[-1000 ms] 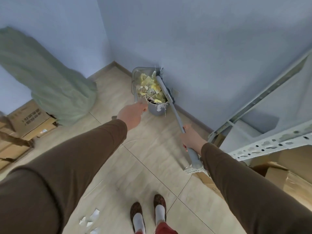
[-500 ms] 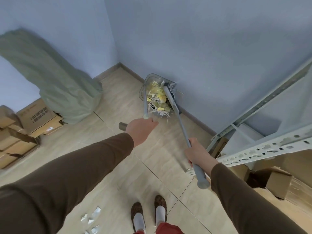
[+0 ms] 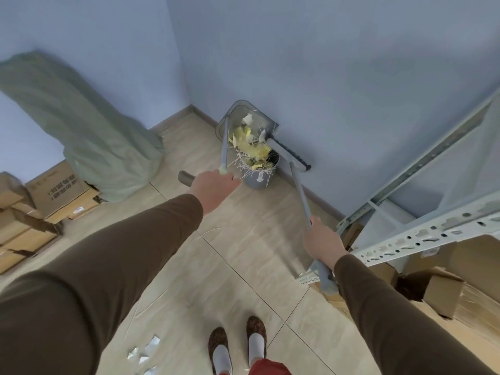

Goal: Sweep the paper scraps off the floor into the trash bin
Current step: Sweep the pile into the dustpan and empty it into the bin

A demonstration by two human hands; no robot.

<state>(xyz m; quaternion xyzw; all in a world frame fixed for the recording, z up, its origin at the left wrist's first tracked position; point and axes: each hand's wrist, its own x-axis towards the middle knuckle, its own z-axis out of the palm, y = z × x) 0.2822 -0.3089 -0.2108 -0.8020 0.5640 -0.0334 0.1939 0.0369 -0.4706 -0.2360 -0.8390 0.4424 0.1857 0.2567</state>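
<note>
Dumping stage: your dustpan (image 3: 244, 117) is tipped over the grey trash bin (image 3: 258, 178) in the corner, yellow and white paper scraps (image 3: 250, 143) sliding out of it onto an already heaped bin. Your left hand (image 3: 212, 189) is curled round the dustpan's handle end. Your right hand (image 3: 322, 243) is wrapped round the broom (image 3: 299, 189) shaft, broom head up at the pan's edge beside the wall. Judgement: this load is nearly in, but the job isn't done. More white scraps (image 3: 143, 354) lie on the floor (image 3: 243, 253) near your shoes (image 3: 238, 345), well apart from the bin, plus a few thin strands. Writing: the bin carries a small white mark, unreadable. The cardboard box (image 3: 58, 189) at left has dark print, upside down, too blurred to read.
</note>
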